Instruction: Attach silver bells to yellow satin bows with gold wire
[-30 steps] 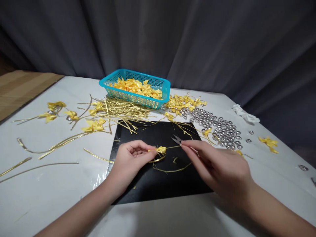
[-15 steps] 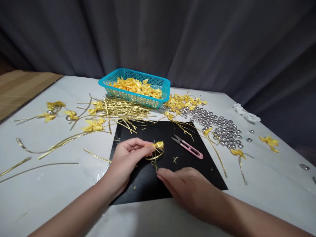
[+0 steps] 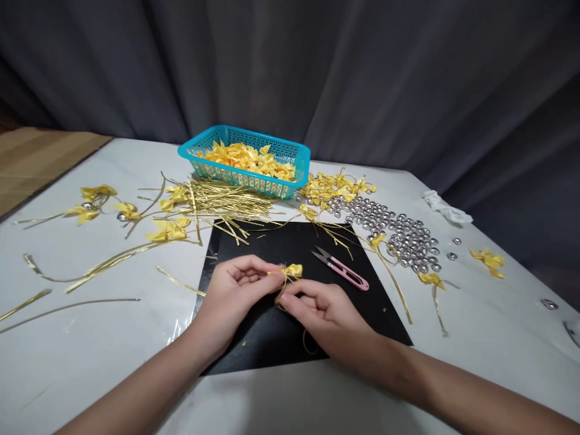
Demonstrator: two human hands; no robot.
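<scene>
Over the black mat (image 3: 254,338), my left hand (image 3: 238,290) pinches a small yellow ribbon bow (image 3: 293,270) between thumb and forefinger. Close beside it, my right hand (image 3: 319,305) is closed in a pinch on gold cord (image 3: 281,305) just below the bow. A thin loop of the cord hangs under my right hand, near the mat's front edge. The fingers partly cover where cord and bow meet. Pink thread snips (image 3: 347,272) lie on the mat to the right of the hands, blades pointing away to the left.
A blue basket (image 3: 244,179) of yellow bows stands at the back. Gold cords (image 3: 226,198) lie in front of it. Silver beads (image 3: 403,235) are heaped at right, near a white crumpled piece (image 3: 446,207). Bows with cords (image 3: 170,229) are scattered left.
My right hand has moved up and closer to my left hand, and its fingers now pinch the cord just under the bow. My left hand keeps its hold.
</scene>
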